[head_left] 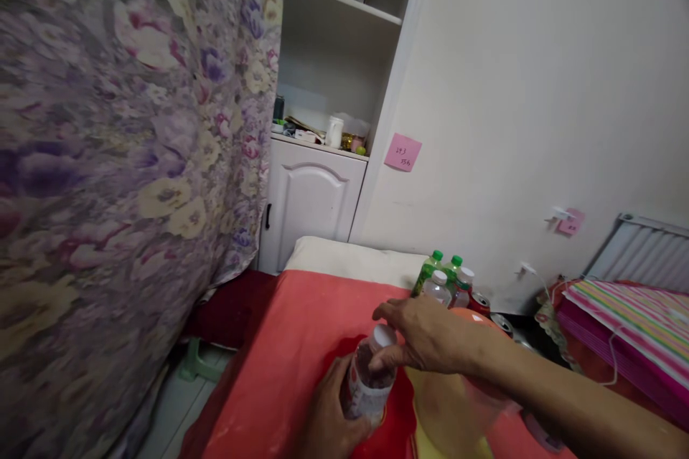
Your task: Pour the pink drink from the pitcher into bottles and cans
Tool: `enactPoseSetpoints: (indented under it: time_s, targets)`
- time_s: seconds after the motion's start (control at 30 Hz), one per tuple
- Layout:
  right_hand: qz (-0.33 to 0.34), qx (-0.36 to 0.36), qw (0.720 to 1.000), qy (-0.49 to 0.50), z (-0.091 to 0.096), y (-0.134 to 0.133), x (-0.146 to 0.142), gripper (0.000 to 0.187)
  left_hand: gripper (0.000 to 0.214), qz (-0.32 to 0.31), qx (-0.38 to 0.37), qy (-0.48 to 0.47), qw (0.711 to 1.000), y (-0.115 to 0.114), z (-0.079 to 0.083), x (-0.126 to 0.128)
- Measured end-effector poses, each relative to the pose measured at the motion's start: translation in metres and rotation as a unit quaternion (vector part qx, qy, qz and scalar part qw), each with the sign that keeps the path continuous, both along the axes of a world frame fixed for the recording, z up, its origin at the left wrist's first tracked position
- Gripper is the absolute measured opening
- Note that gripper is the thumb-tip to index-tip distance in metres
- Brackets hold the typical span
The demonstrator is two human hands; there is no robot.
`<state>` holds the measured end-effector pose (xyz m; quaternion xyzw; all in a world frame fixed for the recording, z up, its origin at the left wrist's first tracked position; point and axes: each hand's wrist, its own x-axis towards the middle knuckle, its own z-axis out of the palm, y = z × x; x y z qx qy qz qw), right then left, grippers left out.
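Observation:
A small clear plastic bottle (369, 380) with a white cap and a label stands on a red cloth-covered surface (291, 358). My left hand (328, 419) is wrapped round the bottle's lower body. My right hand (425, 337) reaches in from the right, its fingers pinched at the white cap. A large bottle of yellow liquid (446, 412) lies just right of the small bottle, under my right forearm.
Several bottles with green and white caps (444, 280) and drink cans (481, 303) stand behind my hands. A floral curtain (118, 158) hangs at left. A white cupboard (309, 201) with cluttered shelves is beyond. Striped cloth (629, 323) lies at right.

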<state>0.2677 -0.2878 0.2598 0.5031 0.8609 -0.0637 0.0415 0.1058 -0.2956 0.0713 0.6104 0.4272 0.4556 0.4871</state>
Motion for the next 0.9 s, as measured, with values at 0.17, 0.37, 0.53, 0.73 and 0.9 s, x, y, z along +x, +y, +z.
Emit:
enactPoseSetpoints:
  time_s: [0.17,0.37,0.53,0.73,0.9]
  targets:
    - [0.038,0.003,0.999,0.025,-0.003,0.002,0.003,0.040,0.050,0.021,-0.011,0.029,0.999,-0.002,0.004,0.002]
    - [0.031,0.001,0.999,0.035,-0.004,0.002,0.000,0.043,0.052,0.026,-0.025,0.016,0.999,-0.004,0.008,0.004]
    - [0.035,-0.009,0.998,0.058,-0.010,-0.001,0.000,0.031,0.058,0.011,-0.019,0.017,1.000,-0.002,0.006,0.002]
    - [0.011,0.013,0.997,0.076,-0.026,0.000,0.000,0.031,0.057,0.008,-0.005,-0.008,1.000,0.002,-0.010,0.004]
    - [0.003,0.018,0.997,0.070,-0.029,0.003,0.002,0.039,0.059,0.033,0.000,-0.015,0.999,0.001,-0.010,0.005]
